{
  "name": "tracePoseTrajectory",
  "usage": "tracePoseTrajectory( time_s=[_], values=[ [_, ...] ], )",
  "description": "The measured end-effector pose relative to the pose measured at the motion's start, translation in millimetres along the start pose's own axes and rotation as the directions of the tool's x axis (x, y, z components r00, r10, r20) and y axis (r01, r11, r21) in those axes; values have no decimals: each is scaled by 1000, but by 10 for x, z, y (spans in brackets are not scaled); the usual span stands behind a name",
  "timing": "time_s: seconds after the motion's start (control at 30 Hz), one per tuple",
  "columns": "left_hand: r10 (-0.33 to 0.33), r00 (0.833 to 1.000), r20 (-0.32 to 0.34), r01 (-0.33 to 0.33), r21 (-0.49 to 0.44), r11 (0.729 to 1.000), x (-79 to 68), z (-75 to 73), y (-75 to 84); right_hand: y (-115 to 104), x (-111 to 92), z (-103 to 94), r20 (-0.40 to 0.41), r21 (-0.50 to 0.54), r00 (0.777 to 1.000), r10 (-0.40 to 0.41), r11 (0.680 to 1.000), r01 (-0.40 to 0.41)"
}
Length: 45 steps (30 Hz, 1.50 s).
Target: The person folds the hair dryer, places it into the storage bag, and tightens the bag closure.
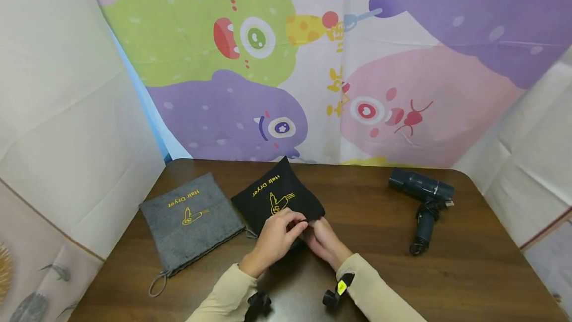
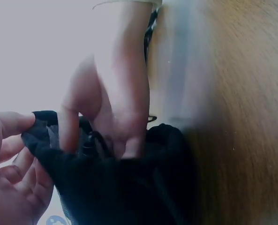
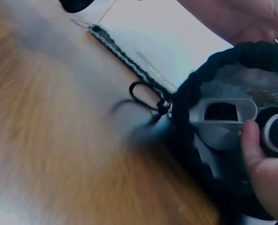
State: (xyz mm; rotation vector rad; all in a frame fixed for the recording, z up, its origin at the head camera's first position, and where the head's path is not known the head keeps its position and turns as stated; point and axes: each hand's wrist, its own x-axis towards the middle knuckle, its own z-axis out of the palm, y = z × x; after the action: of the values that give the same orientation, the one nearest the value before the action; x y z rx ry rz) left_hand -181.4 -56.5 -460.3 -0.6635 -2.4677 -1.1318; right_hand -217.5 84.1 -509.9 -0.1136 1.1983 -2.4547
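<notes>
A black drawstring pouch [image 1: 254,207] with yellow "Hair Dryer" lettering tilts up at the middle of the table. My left hand [image 1: 275,236] pinches the rim of its mouth, as the left wrist view also shows. My right hand [image 1: 325,243] reaches into that mouth, and its fingertips are hidden there in the left wrist view. Inside, the right wrist view shows a dark round part with a silver ring [image 3: 275,132] at my right thumb [image 3: 252,143]. Beside it lies a translucent piece [image 3: 225,110]. Whether the right fingers grip anything is hidden.
A grey drawstring pouch [image 1: 192,232] with the same print lies flat on the left. At the right, a dark hair dryer [image 1: 420,185] rests on the brown table [image 1: 469,262], cord wrapped around its handle. A cartoon-printed curtain [image 1: 313,63] hangs behind the table.
</notes>
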Motion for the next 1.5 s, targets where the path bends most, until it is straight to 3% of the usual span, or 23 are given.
tracePoseTrajectory(
  time_s=[0.1,0.2,0.27,0.37,0.5,0.63,0.8,1.0,1.27,1.5],
  values=[
    [-27,999,-27,27,-13,1000,5,-2,-8,-13,-38,-46,34,-72,999,16,997,-14],
    [-35,999,-36,34,-23,999,14,-2,-9,-47,-92,-75,17,-285,999,37,958,-31],
    [-33,999,-35,32,-26,999,19,0,-7,-100,-141,-84,1,-458,999,48,888,-42],
    [-36,999,-40,35,-24,999,25,6,-9,-223,-223,-89,-13,-662,999,42,749,-40],
    [-53,997,-53,52,-19,998,37,1,-15,-403,-300,-92,14,-802,1000,0,597,11],
    [-61,997,-54,60,-10,998,51,-7,-11,-536,-342,-93,48,-865,998,-49,497,66],
    [-76,997,-33,76,-7,997,28,3,-8,-634,-388,-105,25,-911,995,-101,407,64],
    [-83,996,-24,83,-17,996,-13,23,2,-706,-406,-151,2,-944,988,-152,325,52],
    [-69,997,-34,69,0,998,-21,53,-20,-777,-352,-141,-30,-968,977,-212,248,24],
    [-74,997,-29,75,7,997,-36,58,-10,-720,-272,-166,-13,-992,985,-173,128,10]
  ],
)
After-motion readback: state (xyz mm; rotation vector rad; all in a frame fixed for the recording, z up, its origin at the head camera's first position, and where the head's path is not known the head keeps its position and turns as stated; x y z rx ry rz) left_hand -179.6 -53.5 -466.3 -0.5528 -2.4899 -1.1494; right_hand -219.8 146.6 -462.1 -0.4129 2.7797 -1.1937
